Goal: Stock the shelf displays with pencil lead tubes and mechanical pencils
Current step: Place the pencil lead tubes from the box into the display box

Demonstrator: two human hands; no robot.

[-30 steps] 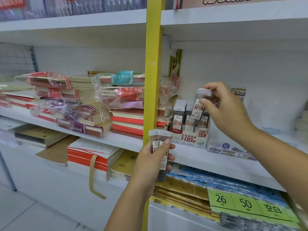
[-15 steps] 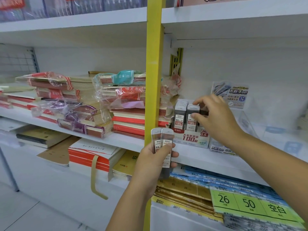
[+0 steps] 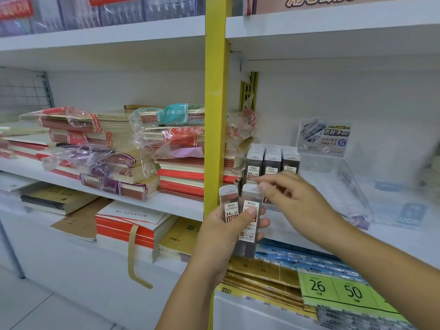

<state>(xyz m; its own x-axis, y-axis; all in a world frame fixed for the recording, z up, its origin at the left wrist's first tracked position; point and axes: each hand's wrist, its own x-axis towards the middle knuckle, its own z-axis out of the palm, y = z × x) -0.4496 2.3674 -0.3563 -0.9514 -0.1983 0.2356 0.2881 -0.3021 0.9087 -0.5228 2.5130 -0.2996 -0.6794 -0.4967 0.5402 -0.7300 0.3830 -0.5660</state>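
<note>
two lead tubes fanned in one hand, the other at a cap

just right of the yellow post (image 3: 215, 139), the left hand (image 3: 221, 234) clamps two lead tubes (image 3: 229, 206) upright with the thumb across a label, probably fanned so each lifts out singly. they are flat, clear hard-plastic cases with pale caps. the right hand (image 3: 300, 203) hovers at one cap, blurred, so i cannot tell if it pinches. behind it, stocked tubes (image 3: 271, 160) stand in tight rows, labels forward.
</note>
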